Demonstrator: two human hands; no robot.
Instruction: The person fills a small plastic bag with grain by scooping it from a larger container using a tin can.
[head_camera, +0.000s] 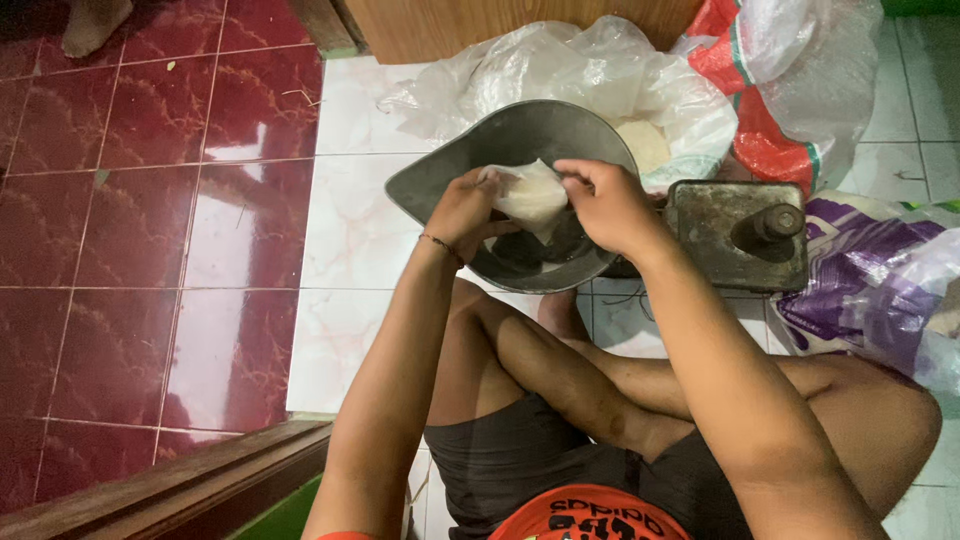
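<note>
Both hands' fingers (580, 180) gripping plastic bag (530, 192), over scale pan (530, 130)

I see both my arms reaching forward and down from the bottom edge, forearms bare. My left hand (462, 212) sits wrist-bent, fingers curled in a pinch. My right hand (606, 203) faces it, close beside, knuckles up, fingers closed in a grip. My legs lie crossed beneath.
</note>
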